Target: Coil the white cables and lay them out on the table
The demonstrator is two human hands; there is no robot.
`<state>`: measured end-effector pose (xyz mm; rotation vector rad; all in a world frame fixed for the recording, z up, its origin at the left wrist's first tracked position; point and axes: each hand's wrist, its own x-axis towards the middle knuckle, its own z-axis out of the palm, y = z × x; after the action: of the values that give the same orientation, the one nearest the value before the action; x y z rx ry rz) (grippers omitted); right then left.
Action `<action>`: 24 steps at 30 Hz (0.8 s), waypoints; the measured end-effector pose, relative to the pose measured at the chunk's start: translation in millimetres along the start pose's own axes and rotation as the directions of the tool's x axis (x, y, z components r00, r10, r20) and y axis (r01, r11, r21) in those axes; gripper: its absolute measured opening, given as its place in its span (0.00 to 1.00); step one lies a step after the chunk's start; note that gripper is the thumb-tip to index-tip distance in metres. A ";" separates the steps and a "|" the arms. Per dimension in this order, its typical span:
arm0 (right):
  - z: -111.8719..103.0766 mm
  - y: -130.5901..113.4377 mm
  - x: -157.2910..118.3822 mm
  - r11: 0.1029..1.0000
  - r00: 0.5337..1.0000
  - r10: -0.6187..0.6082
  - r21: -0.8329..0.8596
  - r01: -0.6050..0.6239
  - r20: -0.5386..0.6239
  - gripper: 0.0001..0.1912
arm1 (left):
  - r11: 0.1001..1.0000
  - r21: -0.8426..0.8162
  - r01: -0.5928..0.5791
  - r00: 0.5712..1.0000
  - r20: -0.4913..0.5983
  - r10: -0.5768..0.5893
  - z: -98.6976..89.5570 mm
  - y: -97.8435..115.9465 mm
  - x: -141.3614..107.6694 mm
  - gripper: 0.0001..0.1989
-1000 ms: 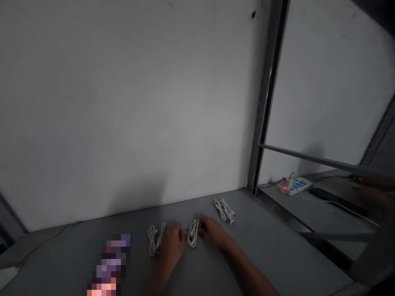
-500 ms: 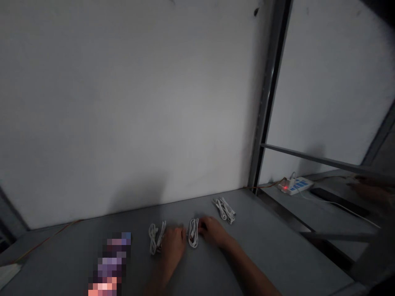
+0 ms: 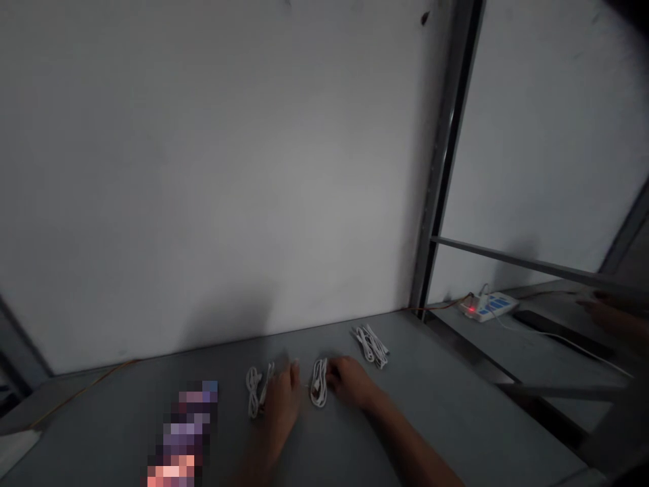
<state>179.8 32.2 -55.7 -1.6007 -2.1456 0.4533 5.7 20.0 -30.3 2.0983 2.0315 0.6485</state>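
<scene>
Right hand (image 3: 351, 383) curled at side of looped white cable bundle (image 3: 319, 383) on flat grey tabletop (image 3: 456, 392), between far edge and cut-off near edge; blurred left hand (image 3: 284, 393) partly covers second white cable bundle (image 3: 252, 392); fingertips obscured, cannot tell either's openness or hold; third bundle (image 3: 371, 346) toward far right corner
</scene>
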 end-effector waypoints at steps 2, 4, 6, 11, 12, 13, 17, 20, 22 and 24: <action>1.7 -0.5 -0.6 0.999 1.000 -0.024 -0.028 0.024 -0.014 0.07 | 0.996 -0.045 -0.082 0.997 -0.005 0.082 -0.7 2.7 -4.3 0.18; 2.8 -1.2 -1.2 0.998 0.998 -0.054 -0.039 0.053 -0.024 0.08 | 0.980 -0.090 -0.175 0.984 0.018 0.178 -0.4 7.3 -10.6 0.16; 2.9 -2.3 -1.7 0.997 0.997 -0.071 -0.042 0.070 -0.018 0.08 | 0.968 -0.109 -0.226 0.970 0.070 0.234 1.2 12.1 -16.9 0.15; 0.0 -7.2 -2.9 0.996 0.998 -0.060 -0.065 0.060 0.004 0.10 | 0.990 0.005 -0.144 0.968 0.207 0.140 4.1 18.3 -21.9 0.16; -0.6 -7.7 -3.0 0.996 0.999 -0.053 -0.076 0.053 0.007 0.10 | 0.991 0.025 -0.132 0.966 0.225 0.123 3.4 18.7 -21.4 0.17; -1.0 -7.6 -3.0 0.995 0.999 -0.038 -0.092 0.038 0.007 0.10 | 0.992 0.040 -0.122 0.965 0.240 0.109 2.2 19.0 -20.8 0.17; -2.0 -0.9 -1.4 0.981 0.994 0.090 -0.165 -0.098 -0.058 0.11 | 0.994 0.073 -0.081 0.963 0.263 0.059 -3.3 20.0 -19.5 0.16; -3.3 8.6 1.2 0.958 0.973 0.190 -0.194 -0.212 -0.128 0.12 | 0.995 0.082 -0.057 0.968 0.248 0.035 -4.0 19.3 -19.3 0.16; -4.3 14.3 3.1 0.936 0.953 0.259 -0.204 -0.288 -0.158 0.12 | 0.994 0.089 -0.061 0.972 0.232 0.039 -3.0 18.1 -19.1 0.16; -4.6 18.1 4.3 0.913 0.930 0.319 -0.204 -0.353 -0.180 0.13 | 0.994 0.081 -0.080 0.972 0.226 0.060 -2.3 17.1 -19.1 0.16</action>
<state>196.0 41.5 -60.1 -2.0830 -1.8740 0.1827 20.6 -0.4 -25.2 2.1883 1.9041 0.3183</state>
